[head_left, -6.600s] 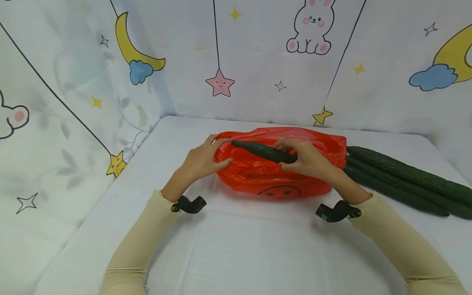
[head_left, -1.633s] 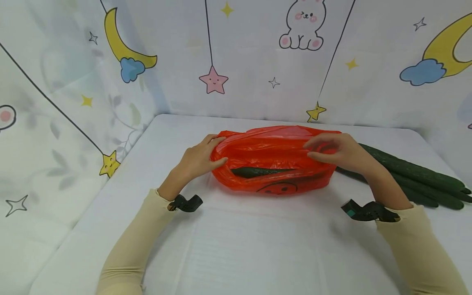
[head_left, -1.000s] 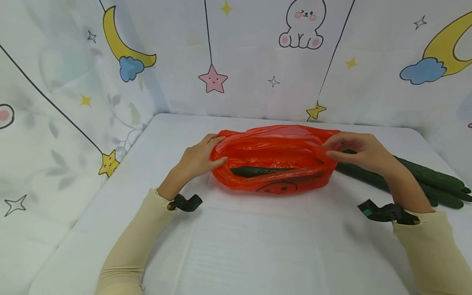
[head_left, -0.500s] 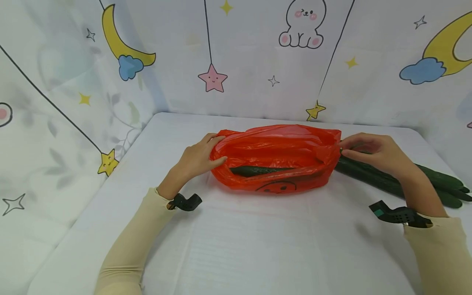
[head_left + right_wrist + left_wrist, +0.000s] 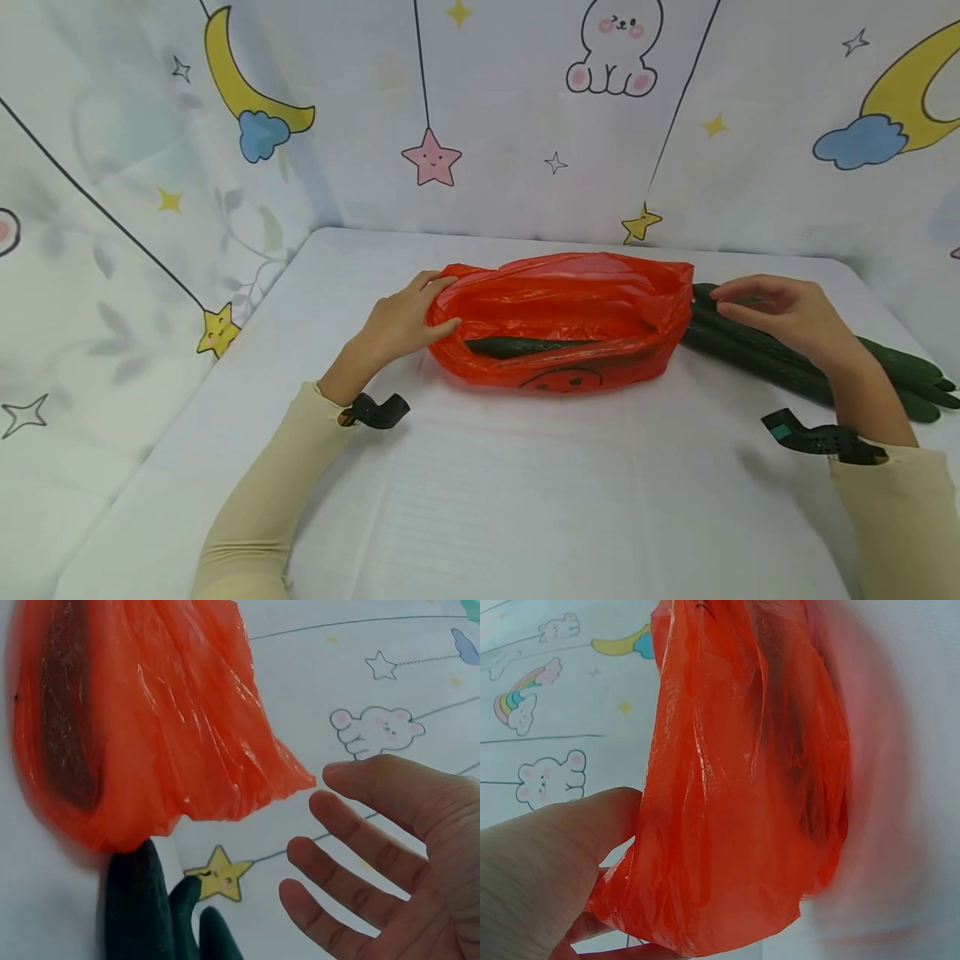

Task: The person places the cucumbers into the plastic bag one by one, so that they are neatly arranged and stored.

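A red plastic bag [image 5: 577, 296] lies on its side on the white table, its mouth spread toward me and a smiley print along the lower edge. Inside it, a dark green cucumber [image 5: 517, 347] shows through the opening. My left hand [image 5: 401, 321] grips the bag's left end, thumb on one side of the film and fingers behind, as the left wrist view shows. To the right of the bag, my right hand [image 5: 783, 312] hovers over several long cucumbers [image 5: 750, 350], fingers loosely bent and holding nothing. Their near ends [image 5: 139, 900] sit right beside the bag.
A white cloth with printed moons, stars and bears [image 5: 611, 54] hangs behind and to the left of the table [image 5: 510, 492]. Each wrist wears a black camera strap; the right one [image 5: 817, 437] is above the tabletop.
Earlier my right hand held a cucumber over the bag; a cucumber now lies inside. That hand has let go and moved right, off the bag to above the other cucumbers. My left hand stays put.
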A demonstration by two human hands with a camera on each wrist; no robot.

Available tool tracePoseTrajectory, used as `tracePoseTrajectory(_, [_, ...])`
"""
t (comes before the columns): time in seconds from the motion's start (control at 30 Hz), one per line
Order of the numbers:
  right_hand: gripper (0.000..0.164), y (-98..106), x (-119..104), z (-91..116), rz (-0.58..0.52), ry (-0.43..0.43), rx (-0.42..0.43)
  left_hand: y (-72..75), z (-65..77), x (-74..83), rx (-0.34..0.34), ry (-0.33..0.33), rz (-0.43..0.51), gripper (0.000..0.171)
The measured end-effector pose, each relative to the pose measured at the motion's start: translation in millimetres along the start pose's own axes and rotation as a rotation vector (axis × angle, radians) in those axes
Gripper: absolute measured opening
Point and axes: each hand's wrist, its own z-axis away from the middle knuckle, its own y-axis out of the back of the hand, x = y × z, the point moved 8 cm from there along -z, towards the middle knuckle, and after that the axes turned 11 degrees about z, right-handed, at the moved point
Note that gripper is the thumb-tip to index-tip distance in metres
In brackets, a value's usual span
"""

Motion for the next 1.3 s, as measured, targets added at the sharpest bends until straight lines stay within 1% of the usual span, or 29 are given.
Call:
tracePoseTrajectory(0.2, [0.028,3.9,8.4,2.6,-0.042,-0.003,0.019,-1.4,0.2,-0.8,-0.012,0.006,0.009,0.067])
tracePoseTrajectory(0.37, [0.028,9.9,19.5,2.6,-0.061,-0.014,0.034,0.0,-0.1,-0.6,-0.009,0.009,0.008,0.067])
tracePoseTrajectory(0.67, [0.03,13.6,41.8,6.6,-0.04,-0.099,0.039,-0.7,-1.1,-1.2,-0.011,0.014,0.008,0.067])
tracePoseTrajectory(0.8, [0.03,14.4,49.8,9.4,-0.027,-0.115,0.038,-1.4,-1.7,-1.5,-0.011,0.01,0.006,0.067])
tracePoseTrajectory(1.03, [0.032,16.7,62.0,12.2,-0.041,-0.121,0.038,-1.8,-1.5,-1.9,-0.017,0.01,0.008,0.067])
tracePoseTrajectory(1.3, [0.037,19.2,76.9,15.7,-0.004,-0.152,0.035,-0.9,-0.3,-0.3,-0.01,-0.002,0.01,0.067])
